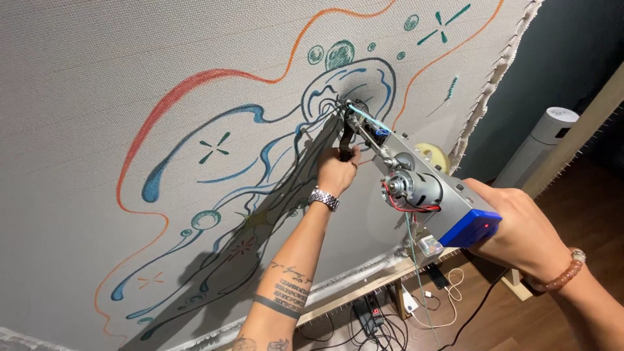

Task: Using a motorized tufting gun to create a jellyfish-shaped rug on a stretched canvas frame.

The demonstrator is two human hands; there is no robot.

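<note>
A grey tufting gun [416, 188] with an exposed motor and a blue rear block points its needle into a stretched grey cloth [84, 84] drawn with blue, orange and teal lines. My left hand [336, 170], a metal watch on the wrist, grips the gun's black front handle near the needle. My right hand [517, 227], with a bead bracelet, holds the back of the gun by the blue block. A thin teal yarn [370, 118] runs along the top of the gun to the needle.
The cloth is fastened to a wooden frame [364, 296] with a fringed edge at the right. Cables and a power strip [374, 318] lie on the wooden floor under the frame. A white cylinder-shaped appliance [543, 146] stands at the right by a dark wall.
</note>
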